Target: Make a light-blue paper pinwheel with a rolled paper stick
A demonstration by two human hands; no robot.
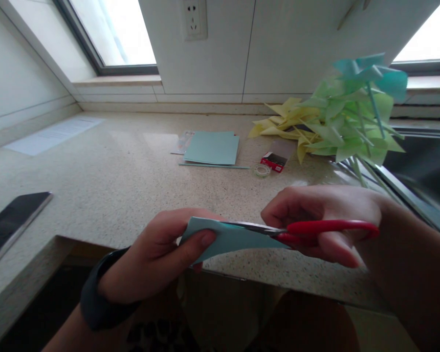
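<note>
A light blue sheet of paper [234, 240] is pinched by my left hand [168, 244], thumb on top, over the counter's front edge. My right hand [322, 210] grips red-handled scissors [315, 229] with fingers through the loops. The blades point left and lie along the upper edge of the paper, at a cut. How far apart the blades are is hard to see. Farther back on the counter rests a stack of light blue paper [211, 147], with a thin blue stick [212, 166] along its near side.
Yellow, green and blue paper pinwheels [348, 112] lie at the right beside a sink [421, 166]. Near them are a roll of tape [261, 170] and a small red-and-black box [275, 160]. A phone [14, 220] lies at the left, a printed sheet [55, 134] behind it.
</note>
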